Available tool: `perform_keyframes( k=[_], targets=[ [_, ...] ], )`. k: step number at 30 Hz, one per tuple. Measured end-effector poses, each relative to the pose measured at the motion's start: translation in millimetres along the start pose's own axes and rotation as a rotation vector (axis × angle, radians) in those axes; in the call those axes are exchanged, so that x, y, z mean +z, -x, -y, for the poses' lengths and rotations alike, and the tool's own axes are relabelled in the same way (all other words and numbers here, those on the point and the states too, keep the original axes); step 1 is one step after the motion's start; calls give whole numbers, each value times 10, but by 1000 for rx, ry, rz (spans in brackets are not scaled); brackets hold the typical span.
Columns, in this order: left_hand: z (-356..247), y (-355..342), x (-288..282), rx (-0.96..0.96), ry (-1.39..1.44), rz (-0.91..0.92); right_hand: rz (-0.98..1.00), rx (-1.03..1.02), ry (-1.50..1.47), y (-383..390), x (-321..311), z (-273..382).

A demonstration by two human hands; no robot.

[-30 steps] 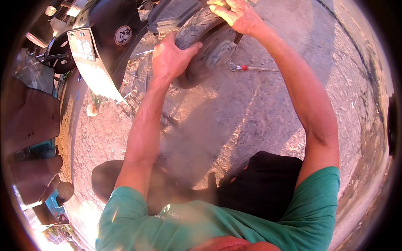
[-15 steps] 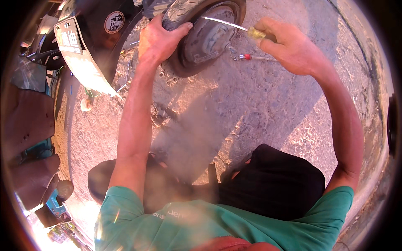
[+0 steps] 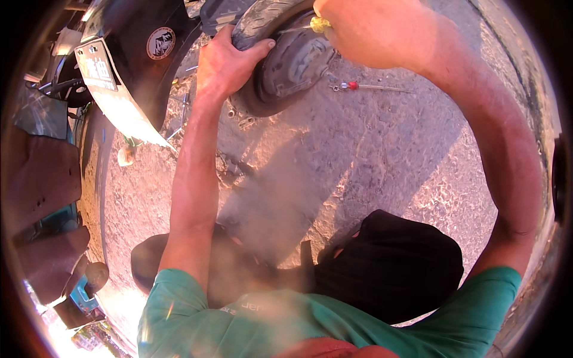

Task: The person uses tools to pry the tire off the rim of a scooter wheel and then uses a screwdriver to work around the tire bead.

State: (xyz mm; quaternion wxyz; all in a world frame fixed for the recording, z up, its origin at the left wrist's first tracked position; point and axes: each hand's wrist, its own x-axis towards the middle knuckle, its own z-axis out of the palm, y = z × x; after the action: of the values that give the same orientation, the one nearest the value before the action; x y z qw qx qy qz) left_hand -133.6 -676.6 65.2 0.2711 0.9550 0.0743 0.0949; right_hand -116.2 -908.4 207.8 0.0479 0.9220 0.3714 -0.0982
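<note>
A black scooter wheel with its tyre (image 3: 262,24) stands at the top centre, its grey hub (image 3: 307,62) facing right. My left hand (image 3: 224,65) clasps the tyre's near left side, thumb over the tread and the other fingers partly hidden. My right hand (image 3: 379,33) is closed round the yellow handle of a screwdriver (image 3: 320,24). The metal shaft points left to where the tyre meets the rim. Whether its tip sits under the tyre's edge I cannot tell.
A metal rod with a red collar (image 3: 353,86) lies on the rough ground right of the wheel. A black scooter body panel (image 3: 140,65) with a pale plate (image 3: 122,107) stands at upper left. Several small metal parts (image 3: 245,122) lie below the tyre.
My right hand has moved up and left with the screwdriver, bringing the shaft to the tyre's inner edge. My left hand keeps its hold on the tyre.
</note>
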Motion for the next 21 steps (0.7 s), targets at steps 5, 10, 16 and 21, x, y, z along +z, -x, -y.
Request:
perform_keyframes(
  k=[5, 10, 16, 21],
  targets=[
    [-56, -40, -40, -29, 5, 66, -65, 95, -89, 34, -60, 106],
    [-69, -39, 32, -43, 16, 0, -87, 126, -138, -81, 484, -203],
    [-119, 111, 163, -73, 120, -63, -392, -27, -271, 24, 681, -387],
    [237, 271, 407, -160, 288, -80, -119, 209, -370, -116, 496, -414]
  ],
)
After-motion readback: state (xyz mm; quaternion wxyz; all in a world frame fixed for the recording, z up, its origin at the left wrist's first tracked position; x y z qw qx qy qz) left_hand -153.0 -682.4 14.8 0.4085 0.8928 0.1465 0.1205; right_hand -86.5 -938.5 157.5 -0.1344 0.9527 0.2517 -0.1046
